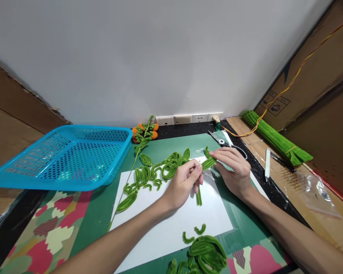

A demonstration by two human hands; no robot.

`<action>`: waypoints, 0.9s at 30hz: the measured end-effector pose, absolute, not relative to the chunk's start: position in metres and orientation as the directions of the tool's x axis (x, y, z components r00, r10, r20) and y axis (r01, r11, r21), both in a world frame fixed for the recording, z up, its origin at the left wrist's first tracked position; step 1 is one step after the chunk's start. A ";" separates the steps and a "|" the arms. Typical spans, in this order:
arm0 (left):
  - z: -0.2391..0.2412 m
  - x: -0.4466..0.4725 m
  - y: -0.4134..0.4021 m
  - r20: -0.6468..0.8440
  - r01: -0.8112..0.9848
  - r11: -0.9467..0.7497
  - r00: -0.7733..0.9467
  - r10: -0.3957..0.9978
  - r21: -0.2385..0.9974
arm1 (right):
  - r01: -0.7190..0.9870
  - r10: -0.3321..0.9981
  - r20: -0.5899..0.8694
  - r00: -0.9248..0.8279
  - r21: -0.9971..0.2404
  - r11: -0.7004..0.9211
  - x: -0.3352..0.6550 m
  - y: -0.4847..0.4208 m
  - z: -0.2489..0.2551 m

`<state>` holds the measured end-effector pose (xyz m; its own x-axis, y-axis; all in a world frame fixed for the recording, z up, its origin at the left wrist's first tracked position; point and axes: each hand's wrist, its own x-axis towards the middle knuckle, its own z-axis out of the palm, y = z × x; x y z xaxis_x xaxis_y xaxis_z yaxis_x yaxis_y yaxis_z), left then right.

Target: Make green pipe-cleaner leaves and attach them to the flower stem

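Note:
My left hand (185, 182) pinches the near end of a green pipe-cleaner leaf (208, 163) above a white sheet (160, 228). At the leaf's other end, the fingers of my right hand (233, 167) close on it. A short green strip (199, 198) hangs below my left fingers. Several green fuzzy leaves and loops (171, 165) lie in a row to the left of my hands. Closer to me is a pile of long green leaf loops (207, 253), with small curled pieces (200, 229) beside it.
A blue plastic basket (114, 175) stands at left, beside an orange pipe-cleaner flower stem (144, 140). Scissors (221, 141) lie behind my right hand. At right are a green pipe-cleaner bundle (277, 137), a white-handled tool (267, 163) and a plastic bag (317, 194). A yellow-red cord (282, 91) runs from the wall socket.

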<state>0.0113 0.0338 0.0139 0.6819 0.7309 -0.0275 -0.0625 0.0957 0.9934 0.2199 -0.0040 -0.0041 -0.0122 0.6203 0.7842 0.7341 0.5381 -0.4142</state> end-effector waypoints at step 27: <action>0.012 0.013 0.034 0.053 -0.124 0.027 0.596 0.801 0.992 | 0.572 0.818 0.575 0.011 -0.674 0.467 0.212 -0.010 0.003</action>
